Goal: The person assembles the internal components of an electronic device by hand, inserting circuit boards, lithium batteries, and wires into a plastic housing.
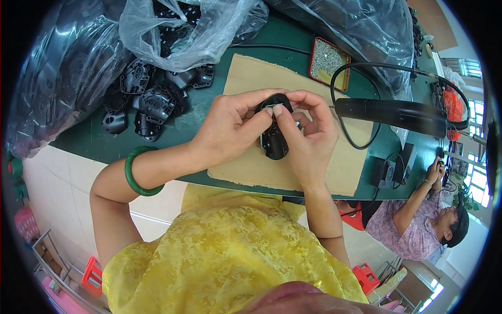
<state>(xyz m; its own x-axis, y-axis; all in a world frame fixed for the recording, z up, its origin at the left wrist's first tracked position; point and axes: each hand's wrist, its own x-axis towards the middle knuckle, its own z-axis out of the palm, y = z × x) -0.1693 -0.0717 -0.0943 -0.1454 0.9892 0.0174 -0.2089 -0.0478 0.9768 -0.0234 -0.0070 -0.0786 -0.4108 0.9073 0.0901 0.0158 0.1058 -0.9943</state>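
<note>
Over a tan cardboard sheet (251, 78), both my hands hold one black plastic shell (275, 144), long and rounded, its hollow side up. My left hand (230, 123) grips its upper left side, the thumb pressing inside near the top. From the right, my right hand (308, 133) closes on it, with its thumb beside the left one. A small greenish part shows by the thumb tips; my thumbs hide most of it. Just right of my right hand is a black electric screwdriver (392, 111) with a cord, its tip toward my fingers.
Several black plastic shells (157, 104) lie at left on the green table (178, 125). Clear plastic bags (209, 47) of black parts stand behind. A red-rimmed tray (312, 57) holds small metal screws. A grey power box (387, 170) sits right, near another person (413, 225) at work.
</note>
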